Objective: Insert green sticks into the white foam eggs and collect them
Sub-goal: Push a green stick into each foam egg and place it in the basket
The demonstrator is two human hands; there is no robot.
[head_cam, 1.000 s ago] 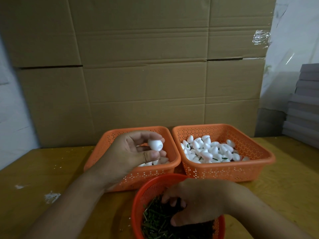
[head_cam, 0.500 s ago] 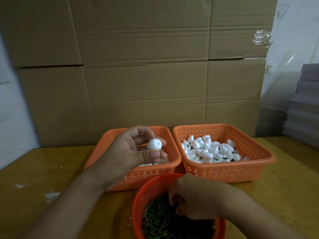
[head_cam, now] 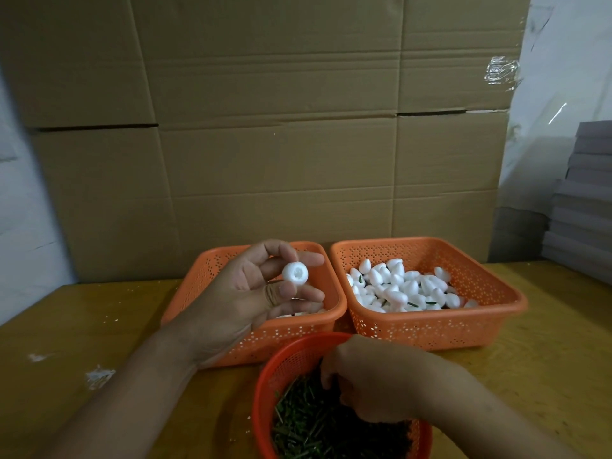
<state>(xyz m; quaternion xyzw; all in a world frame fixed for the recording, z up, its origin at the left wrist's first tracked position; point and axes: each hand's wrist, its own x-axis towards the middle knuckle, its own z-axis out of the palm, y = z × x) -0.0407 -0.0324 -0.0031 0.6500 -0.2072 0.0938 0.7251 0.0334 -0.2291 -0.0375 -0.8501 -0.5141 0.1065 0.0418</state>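
My left hand (head_cam: 251, 293) pinches a white foam egg (head_cam: 295, 273) between thumb and fingers, held up over the left orange basket (head_cam: 212, 279), its flat end turned toward me. My right hand (head_cam: 371, 379) is curled down in the round red basket (head_cam: 284, 362) of green sticks (head_cam: 308, 425); its fingertips are hidden among them, so I cannot see whether it holds a stick. The right orange basket (head_cam: 490, 313) holds several foam eggs (head_cam: 400, 288), some with green sticks in them.
The baskets stand on a yellow wooden table (head_cam: 99, 326) with white foam crumbs (head_cam: 99, 376) at the left. A wall of cardboard boxes (head_cam: 281, 127) rises just behind. Grey stacked boards (head_cam: 586, 193) stand at the right edge.
My left hand has lifted the foam egg a little and turned its flat end toward me. My right hand has drawn its fingers together in the green sticks.
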